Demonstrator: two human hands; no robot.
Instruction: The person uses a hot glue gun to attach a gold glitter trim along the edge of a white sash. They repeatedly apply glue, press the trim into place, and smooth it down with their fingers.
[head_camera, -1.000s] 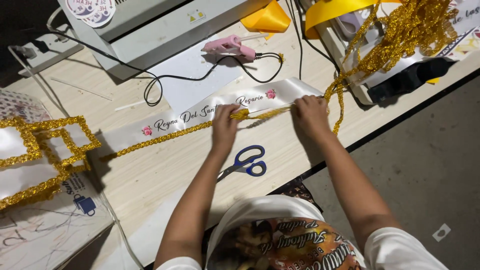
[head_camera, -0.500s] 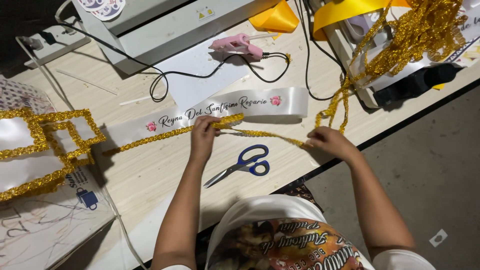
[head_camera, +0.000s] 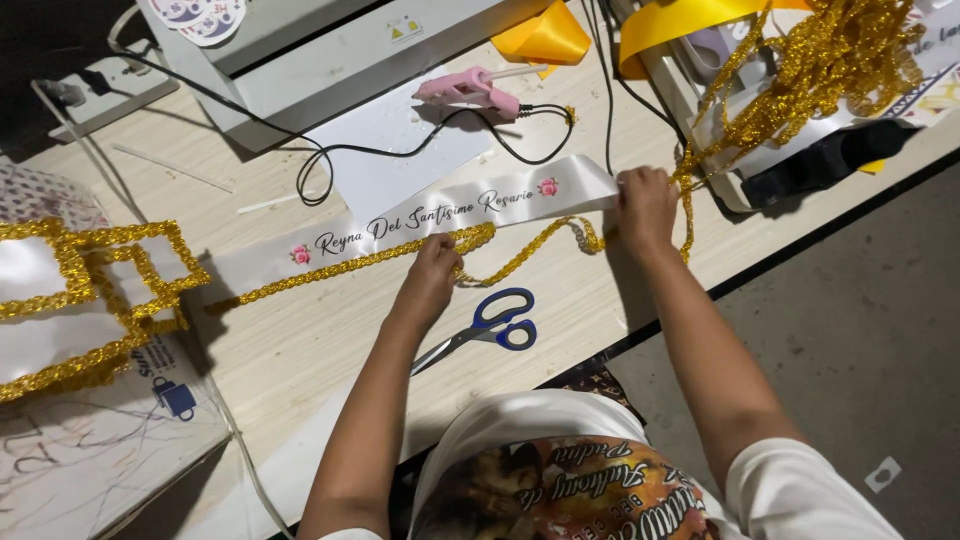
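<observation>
Head view: left hand (head_camera: 432, 272) presses gold trim (head_camera: 350, 266) onto white sash (head_camera: 440, 215).

Craft workshop, glue gun (head_camera: 468, 90), gold trim (head_camera: 830, 70), scissors (head_camera: 485, 325), wooden worktable (head_camera: 300, 345)

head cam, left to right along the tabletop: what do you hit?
Gold-trimmed white pieces → left hand pressing gold trim along the white sash → blue-handled scissors → right hand at the sash's end → heap of gold trim.
</observation>
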